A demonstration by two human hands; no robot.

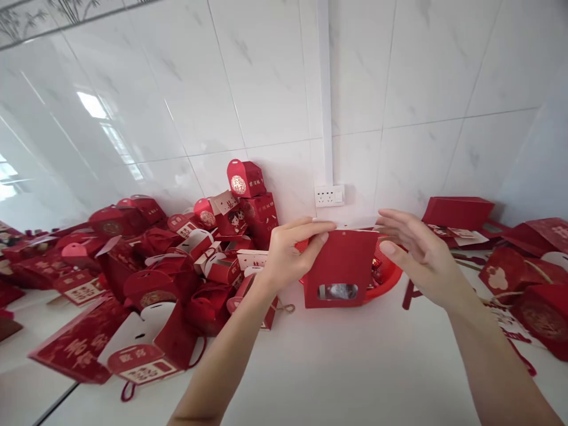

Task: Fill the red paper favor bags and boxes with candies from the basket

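Note:
A red paper gift box [338,260] stands upright on the white surface, with a small clear window low on its front. Something shiny shows behind that window, too blurred to name. My left hand [295,245] pinches the box's top edge at the left corner. By the top right corner is my right hand [415,251], thumb and fingers apart; whether its fingertips touch the edge I cannot tell. Behind the box sits a red plastic basket [393,278] with small red shiny pieces inside, mostly hidden.
Many red gift boxes [155,337] crowd the left side, some with open tops. Several boxes are stacked [257,207] against the tiled wall. More red boxes [544,307] lie at the right, near a flat red box [459,213]. A power socket [329,195] is on the wall.

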